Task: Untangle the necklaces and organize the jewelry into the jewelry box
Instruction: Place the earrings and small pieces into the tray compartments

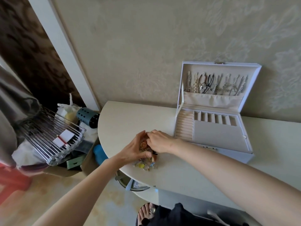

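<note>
A tangled pile of colourful jewelry (146,164) lies near the rounded left end of the white table (123,118). Both hands are in the pile. My left hand (136,148) curls round its left side, thumb over the beads. From the right, my right hand (158,141) pinches into the top of the pile beside an orange flower-shaped piece (144,145). To the right, the white jewelry box (213,126) stands open. Several necklaces (216,86) hang inside its raised lid. Its beige tray compartments look empty.
The box lid leans against the wallpapered wall. Left of the table, on the floor, sits a cardboard box with a metal rack (52,136), a teal perforated holder (88,118) and bags. My sandalled foot (147,212) shows below the table edge.
</note>
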